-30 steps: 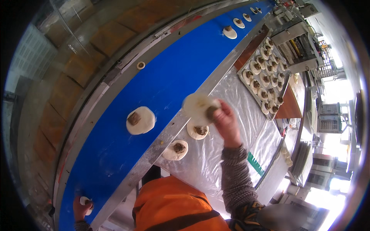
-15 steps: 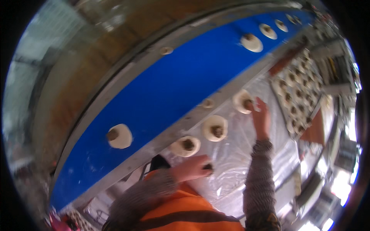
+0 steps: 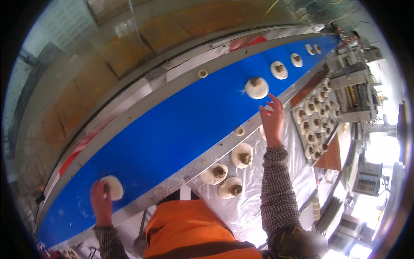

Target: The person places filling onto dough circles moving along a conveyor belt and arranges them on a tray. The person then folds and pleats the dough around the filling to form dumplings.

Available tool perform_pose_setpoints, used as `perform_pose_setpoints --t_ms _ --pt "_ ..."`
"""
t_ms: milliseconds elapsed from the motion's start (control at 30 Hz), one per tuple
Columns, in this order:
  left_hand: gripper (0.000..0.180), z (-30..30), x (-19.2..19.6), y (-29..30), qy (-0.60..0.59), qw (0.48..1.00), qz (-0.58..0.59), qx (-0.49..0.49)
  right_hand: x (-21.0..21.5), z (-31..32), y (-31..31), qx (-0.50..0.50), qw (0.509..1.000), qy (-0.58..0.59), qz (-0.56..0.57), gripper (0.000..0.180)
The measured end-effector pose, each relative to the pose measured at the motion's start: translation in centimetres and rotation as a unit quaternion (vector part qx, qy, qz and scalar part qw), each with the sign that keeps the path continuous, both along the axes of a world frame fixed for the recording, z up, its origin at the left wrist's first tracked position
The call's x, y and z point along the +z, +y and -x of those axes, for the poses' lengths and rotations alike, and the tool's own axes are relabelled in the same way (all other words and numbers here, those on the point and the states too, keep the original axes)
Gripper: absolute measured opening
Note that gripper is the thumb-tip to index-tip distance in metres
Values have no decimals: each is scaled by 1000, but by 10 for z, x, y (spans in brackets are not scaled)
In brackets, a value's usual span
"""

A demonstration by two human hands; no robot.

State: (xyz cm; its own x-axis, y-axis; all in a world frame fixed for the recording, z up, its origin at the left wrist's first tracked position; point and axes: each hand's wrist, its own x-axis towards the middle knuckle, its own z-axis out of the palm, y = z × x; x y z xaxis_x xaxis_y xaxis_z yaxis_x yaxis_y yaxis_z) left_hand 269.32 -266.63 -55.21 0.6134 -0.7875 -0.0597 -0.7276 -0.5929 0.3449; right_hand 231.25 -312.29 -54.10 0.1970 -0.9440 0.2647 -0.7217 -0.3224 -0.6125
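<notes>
- The left hand (image 3: 101,203) is resting at a dough disc (image 3: 115,188) near the left end of the blue conveyor belt (image 3: 172,129); its fingers are covering the disc's left rim, where brown filling is partly showing. Blur is hiding whether they are pinching or only touching.
- The right hand (image 3: 272,121) is hanging empty over the belt's near edge, thumb and fingers standing wide apart; that gap seems to be leaving room for a thin rim.
- A filled dough disc (image 3: 257,90) is lying just beyond its fingertips; I cannot tell whether they are touching it. Its filling is sitting toward the belt's far edge.
- Smaller-looking filled discs (image 3: 279,70) are lying in a row toward the belt's right end.
- Three loose filled discs (image 3: 230,188) are lying at the left corner of the plastic-covered table (image 3: 258,185), filling upward, probably because tilting would be spilling it. The plastic is likely preventing sticking.
- More filled discs are crowding a tray (image 3: 330,140) toward the table's far right corner.
</notes>
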Motion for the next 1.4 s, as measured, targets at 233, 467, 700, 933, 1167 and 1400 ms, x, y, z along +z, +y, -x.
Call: perform_pose_setpoints --t_ms 233,467,700,933,1167,1400 --pt "39 -36 -3 77 396 868 115 276 -5 -46 -53 200 958 196 53 50" --pt "52 -80 -29 147 212 944 84 238 13 -75 -25 217 914 191 -285 35" --pt "42 -189 -29 225 282 923 -197 171 6 -90 3 293 911 169 -238 72" --pt "38 -158 7 208 -54 976 -209 -22 -7 -127 107 336 926 67 -156 25" --pt "57 12 30 5 591 792 -36 147 4 -1 168 80 826 -372 -416 53" --pt "47 200 -31 -199 638 604 -221 -424 -23 143 170 -152 751 -502 -401 52"
